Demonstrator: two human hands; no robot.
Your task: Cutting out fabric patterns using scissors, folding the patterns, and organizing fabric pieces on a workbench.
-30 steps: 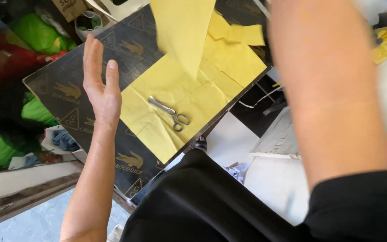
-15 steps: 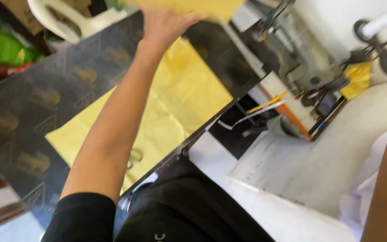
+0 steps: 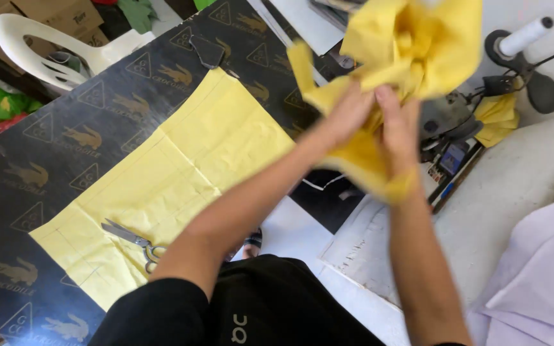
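Yellow fabric pieces [image 3: 181,173] lie flat on the dark patterned desk [image 3: 46,128] at the left, with scissors [image 3: 133,238] resting on their near end. A white plastic chair [image 3: 46,51] stands at the far left edge.

Toward the centre, both hands are raised above the desk and grasp a bunched yellow cloth [image 3: 411,45]. The left hand [image 3: 347,115] is clenched on the lower folds, its fingers buried in the material. The right hand [image 3: 400,125], just beside it, is likewise closed on the cloth, with a strip hanging over the wrist.

Handling judgement: the cloth appears light, thin and fully limp. It crumples and drapes freely and offers no stiffness to push against. It is not fragile, but it slides and unfolds readily. Take hold at an edge or corner with a pinch grip; a grip in the middle only gathers more folds.

At the right, a sewing machine [image 3: 450,128] with a white thread spool [image 3: 522,35] sits on a pale surface, and a pale lilac fabric [image 3: 540,275] lies at the near right.
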